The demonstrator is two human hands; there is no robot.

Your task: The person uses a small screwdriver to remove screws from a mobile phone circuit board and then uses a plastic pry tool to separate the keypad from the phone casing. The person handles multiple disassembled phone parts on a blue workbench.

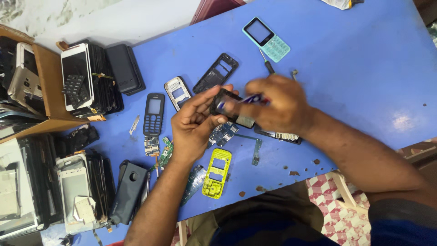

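Observation:
My left hand [195, 123] grips a small black phone frame [224, 101] above the blue table [355, 59]. My right hand [278, 104] is closed around a tool with a blue and red handle [251, 99], held against that frame; the image is blurred there. Under my hands lie a circuit board [223, 134] and a black keypad part [280, 135]. A yellow phone frame [216, 173] lies just below my left wrist.
A black button phone [154, 114], a silver frame [177, 92], a black frame [215, 73], a teal front cover [266, 39] and a screwdriver [266, 62] lie on the table. Stacks of phones and screens [88, 79] fill the left side, beside a cardboard box [48, 86].

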